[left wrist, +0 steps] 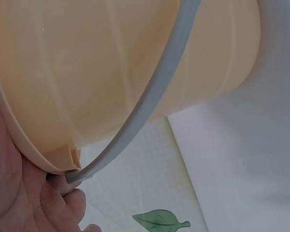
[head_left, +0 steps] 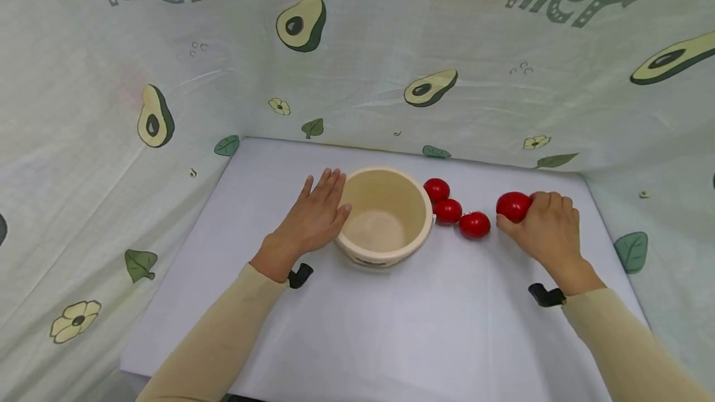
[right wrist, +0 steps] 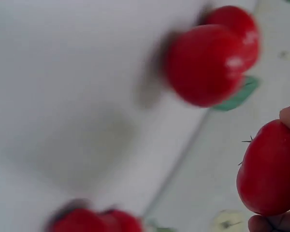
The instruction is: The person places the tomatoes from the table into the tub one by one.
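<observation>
one tomato (head_left: 512,206) is grasped by the fingers of the right hand (head_left: 550,228) near the table's (head_left: 402,334) right edge, while three tomatoes (head_left: 447,211), perhaps with others hidden, remain ungrasped beside the bucket (head_left: 391,197), touched by the left hand's (head_left: 313,216) straight fingers.

In the head view we get soft, even light, with a faint, loose-edged shadow on the bench (head_left: 424,334) beside the right sleeve (head_left: 625,340). The left wrist view looks dimmer and slightly hazy to us, with pale streaks of light along the bucket (left wrist: 145,53). In the right wrist view we find the nearest tomato (right wrist: 271,169) fairly sharp, while the tomatoes beyond (right wrist: 203,67) are blurred, with smeared glints and fuzzy shadows.
</observation>
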A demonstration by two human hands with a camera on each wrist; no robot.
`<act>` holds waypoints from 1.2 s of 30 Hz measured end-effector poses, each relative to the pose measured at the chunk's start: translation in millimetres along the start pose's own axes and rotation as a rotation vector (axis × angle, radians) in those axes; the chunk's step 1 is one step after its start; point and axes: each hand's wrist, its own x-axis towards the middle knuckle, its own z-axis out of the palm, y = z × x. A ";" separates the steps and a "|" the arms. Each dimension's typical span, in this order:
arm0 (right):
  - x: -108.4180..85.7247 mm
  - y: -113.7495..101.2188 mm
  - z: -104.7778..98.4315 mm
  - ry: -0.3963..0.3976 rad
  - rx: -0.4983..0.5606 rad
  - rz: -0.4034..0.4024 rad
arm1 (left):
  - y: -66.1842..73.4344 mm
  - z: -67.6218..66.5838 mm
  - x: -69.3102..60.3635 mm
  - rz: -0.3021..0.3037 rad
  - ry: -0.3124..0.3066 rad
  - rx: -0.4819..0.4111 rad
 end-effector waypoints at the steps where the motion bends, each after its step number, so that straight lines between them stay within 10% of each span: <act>1: 5.7 -9.9 -7.5 0.037 0.011 -0.027 | 0.1 -0.1 0.5 0.000 0.003 0.007; 9: 40.3 -117.7 -40.7 0.092 0.096 -0.304 | -3.3 -3.5 1.4 -0.013 -0.006 0.037; 16: 48.9 -189.6 -20.6 0.108 0.155 -0.579 | -4.9 -5.0 2.0 -0.037 -0.017 0.063; 27: 37.8 -211.9 4.5 -0.148 0.070 -0.608 | 1.4 0.8 0.3 -0.038 -0.006 0.073; 36: 39.6 -211.6 3.3 -0.214 0.041 -0.620 | 0.5 -1.7 1.1 -0.033 -0.014 0.084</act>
